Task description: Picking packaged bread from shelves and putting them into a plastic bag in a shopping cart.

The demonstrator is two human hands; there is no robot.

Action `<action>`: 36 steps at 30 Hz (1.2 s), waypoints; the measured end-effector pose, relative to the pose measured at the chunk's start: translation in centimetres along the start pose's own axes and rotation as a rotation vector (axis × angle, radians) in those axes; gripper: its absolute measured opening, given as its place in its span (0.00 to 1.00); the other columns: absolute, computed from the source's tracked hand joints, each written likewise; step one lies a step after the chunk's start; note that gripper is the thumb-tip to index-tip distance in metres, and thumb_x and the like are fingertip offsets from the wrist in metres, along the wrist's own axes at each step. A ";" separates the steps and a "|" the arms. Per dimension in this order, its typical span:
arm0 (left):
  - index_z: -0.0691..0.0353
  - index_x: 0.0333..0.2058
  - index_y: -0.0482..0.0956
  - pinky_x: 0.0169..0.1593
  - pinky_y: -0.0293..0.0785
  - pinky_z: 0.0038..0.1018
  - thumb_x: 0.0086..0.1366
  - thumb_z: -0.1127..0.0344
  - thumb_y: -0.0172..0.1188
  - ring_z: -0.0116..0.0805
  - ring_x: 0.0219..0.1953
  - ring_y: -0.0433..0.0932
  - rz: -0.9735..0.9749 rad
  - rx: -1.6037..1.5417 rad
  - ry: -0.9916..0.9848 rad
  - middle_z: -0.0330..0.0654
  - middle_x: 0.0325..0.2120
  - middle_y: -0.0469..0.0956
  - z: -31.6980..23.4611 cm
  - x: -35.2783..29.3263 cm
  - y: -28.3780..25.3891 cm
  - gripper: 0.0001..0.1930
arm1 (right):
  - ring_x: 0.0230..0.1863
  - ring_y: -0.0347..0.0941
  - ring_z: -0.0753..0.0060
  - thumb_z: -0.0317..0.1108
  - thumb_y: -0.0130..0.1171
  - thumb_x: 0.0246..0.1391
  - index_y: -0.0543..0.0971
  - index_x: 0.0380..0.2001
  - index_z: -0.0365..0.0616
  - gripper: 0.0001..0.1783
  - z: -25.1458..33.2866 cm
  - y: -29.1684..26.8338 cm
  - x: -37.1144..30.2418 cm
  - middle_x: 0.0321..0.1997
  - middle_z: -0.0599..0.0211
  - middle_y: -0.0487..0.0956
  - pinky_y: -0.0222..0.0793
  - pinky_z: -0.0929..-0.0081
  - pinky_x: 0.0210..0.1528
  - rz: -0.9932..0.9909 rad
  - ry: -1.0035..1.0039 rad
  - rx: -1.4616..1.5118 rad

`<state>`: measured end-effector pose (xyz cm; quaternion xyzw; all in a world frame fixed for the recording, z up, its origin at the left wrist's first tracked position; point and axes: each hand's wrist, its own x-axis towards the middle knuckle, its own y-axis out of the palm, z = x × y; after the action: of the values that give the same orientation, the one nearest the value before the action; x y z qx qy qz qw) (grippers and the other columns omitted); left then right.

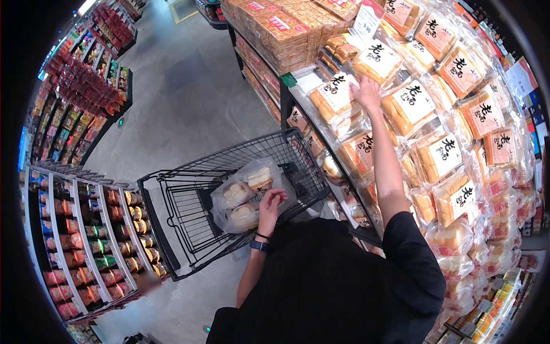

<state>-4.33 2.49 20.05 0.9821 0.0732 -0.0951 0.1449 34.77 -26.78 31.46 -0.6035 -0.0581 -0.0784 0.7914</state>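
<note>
My right hand [366,93] reaches out to the bread display, its fingers closed on the right edge of a clear bag of bread [332,98] with a white label. A second white-labelled bread bag [377,62] lies just beyond the fingertips. Over the shopping cart [172,198] hovers my left hand [272,202], its fingers loosely bent and apart, holding nothing. Below it in the cart sits a translucent plastic bag [220,200] with several pale bread pieces [236,195] inside. A dark watch and a band are on my left wrist.
Piles of bagged bread [441,155] with white and orange labels cover the slanted display on the right. Stacked packaged goods [286,34] stand at its far end. Shelves of cup-shaped packages [86,246] line the left side. Grey floor [172,86] runs between.
</note>
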 end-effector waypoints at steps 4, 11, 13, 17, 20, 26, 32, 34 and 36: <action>0.67 0.48 0.77 0.52 0.75 0.26 0.75 0.72 0.48 0.28 0.44 0.79 -0.054 -0.056 -0.046 0.39 0.40 0.80 0.6 0.8 -2.7 0.11 | 0.61 0.70 0.48 0.56 0.56 0.62 0.76 0.53 0.39 0.31 -0.9 0.8 0.8 0.55 0.46 0.78 0.61 0.44 0.63 -0.041 0.034 -0.051; 0.67 0.48 0.78 0.51 0.76 0.25 0.75 0.73 0.47 0.27 0.43 0.79 -0.001 -0.057 -0.123 0.40 0.39 0.80 1.1 3.6 -3.3 0.11 | 0.60 0.71 0.40 0.64 0.52 0.61 0.80 0.48 0.34 0.38 1.7 1.2 -0.2 0.54 0.41 0.78 0.64 0.46 0.62 -0.061 0.000 -0.218; 0.67 0.48 0.78 0.51 0.76 0.25 0.75 0.73 0.47 0.28 0.42 0.79 0.038 -0.073 -0.104 0.40 0.39 0.80 0.5 5.4 -2.4 0.11 | 0.57 0.74 0.39 0.69 0.53 0.59 0.80 0.50 0.33 0.43 0.8 0.6 1.1 0.50 0.40 0.81 0.66 0.49 0.62 -0.020 -0.069 -0.212; 0.67 0.48 0.78 0.51 0.76 0.27 0.74 0.72 0.48 0.29 0.43 0.80 0.072 -0.025 -0.046 0.41 0.40 0.81 1.1 6.1 -1.0 0.11 | 0.47 0.82 0.44 0.72 0.52 0.58 0.80 0.49 0.33 0.45 -1.2 0.0 3.8 0.39 0.41 0.84 0.73 0.54 0.56 0.238 -0.056 -0.201; 0.66 0.48 0.79 0.50 0.77 0.26 0.73 0.71 0.49 0.30 0.42 0.81 0.032 -0.052 -0.041 0.40 0.40 0.81 2.6 6.6 0.4 0.12 | 0.63 0.73 0.44 0.72 0.51 0.58 0.75 0.58 0.36 0.47 -1.0 -0.6 3.9 0.58 0.38 0.78 0.65 0.51 0.66 0.387 -0.016 -0.019; 0.66 0.49 0.78 0.49 0.75 0.24 0.74 0.72 0.47 0.29 0.42 0.80 0.166 -0.062 -0.068 0.40 0.41 0.81 1.5 8.3 6.4 0.12 | 0.53 0.79 0.45 0.65 0.54 0.60 0.74 0.53 0.36 0.39 -1.1 -1.6 3.1 0.46 0.44 0.82 0.69 0.50 0.58 0.284 -0.081 -0.049; 0.67 0.49 0.77 0.50 0.75 0.24 0.74 0.72 0.48 0.28 0.44 0.80 0.134 -0.039 -0.014 0.40 0.41 0.80 -0.1 10.2 10.7 0.12 | 0.30 0.81 0.40 0.43 0.56 0.62 0.84 0.25 0.39 0.20 -2.7 -0.1 3.0 0.25 0.39 0.81 0.76 0.49 0.36 -0.172 -0.252 0.087; 0.67 0.49 0.77 0.51 0.75 0.24 0.74 0.72 0.47 0.28 0.44 0.80 0.153 -0.063 -0.006 0.39 0.41 0.81 0.2 10.0 11.3 0.12 | 0.29 0.82 0.41 0.42 0.56 0.62 0.85 0.28 0.40 0.18 -2.4 -0.3 2.8 0.26 0.40 0.81 0.76 0.49 0.36 -0.171 -0.255 0.087; 0.66 0.49 0.77 0.51 0.75 0.24 0.74 0.72 0.46 0.28 0.44 0.80 0.128 -0.037 -0.036 0.39 0.41 0.81 0.5 9.3 11.8 0.12 | 0.31 0.82 0.42 0.44 0.57 0.63 0.86 0.31 0.42 0.18 -2.5 -0.3 2.8 0.27 0.42 0.82 0.76 0.48 0.37 -0.169 -0.263 0.103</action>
<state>6.62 -7.81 20.81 0.9801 0.0092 -0.1019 0.1701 37.41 -29.40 31.62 -0.5602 -0.2157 -0.0618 0.7974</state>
